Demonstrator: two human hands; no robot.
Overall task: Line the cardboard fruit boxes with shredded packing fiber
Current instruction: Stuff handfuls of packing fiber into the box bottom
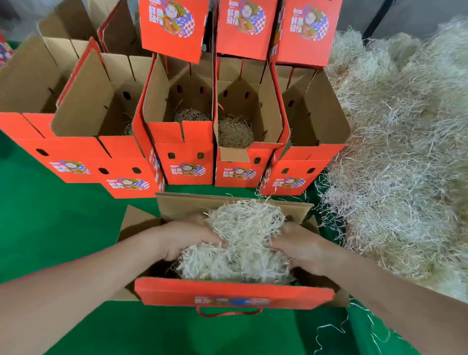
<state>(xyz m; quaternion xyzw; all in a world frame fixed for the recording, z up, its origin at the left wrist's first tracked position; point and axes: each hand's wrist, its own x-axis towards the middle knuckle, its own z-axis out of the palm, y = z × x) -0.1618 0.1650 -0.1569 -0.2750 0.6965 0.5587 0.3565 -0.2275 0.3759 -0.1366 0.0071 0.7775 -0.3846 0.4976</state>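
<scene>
Left hand (188, 239) and right hand (299, 246) clasp a fiber wad (241, 238) from either side, low in the near box (234, 294). Probably bedding it in; next, press it flat and release.

Red-orange boxes (187, 151) show plain brown cardboard inside and a blue-and-white checked emblem. The fiber (241, 238) and the right-hand heap (403, 156) are pale straw. The table cover (53, 224) is green.
</scene>
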